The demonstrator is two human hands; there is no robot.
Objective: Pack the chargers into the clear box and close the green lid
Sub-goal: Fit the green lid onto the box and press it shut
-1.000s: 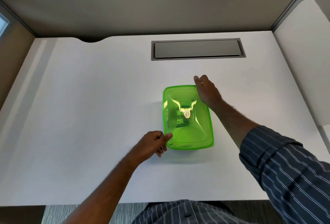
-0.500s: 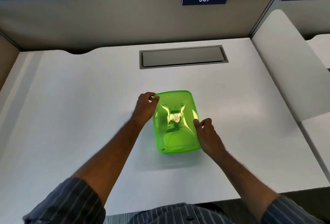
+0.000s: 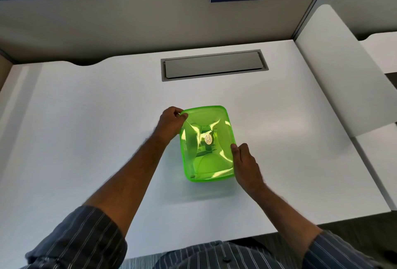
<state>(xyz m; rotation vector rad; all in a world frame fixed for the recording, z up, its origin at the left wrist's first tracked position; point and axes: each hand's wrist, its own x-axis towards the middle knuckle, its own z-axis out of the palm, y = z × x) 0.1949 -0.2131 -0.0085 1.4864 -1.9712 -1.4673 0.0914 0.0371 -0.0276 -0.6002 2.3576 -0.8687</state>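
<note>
- Head view: green lid (image 3: 207, 144) seated on box, mid white desk (image 3: 86, 140).
- Left hand (image 3: 169, 123): fingers curled, pinching lid's far-left corner.
- Right hand (image 3: 245, 161): fingers together, pressed against lid's right edge.

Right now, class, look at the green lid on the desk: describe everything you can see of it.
The green lid is a bright, translucent, glossy plastic rectangle with rounded corners, moulded ridges and a small round sticker at its centre. It lies flat on top of the box, near the middle of the white desk. The left hand grips its far left corner; the right hand presses its right edge. Whether it is fully sealed cannot be told.
</note>
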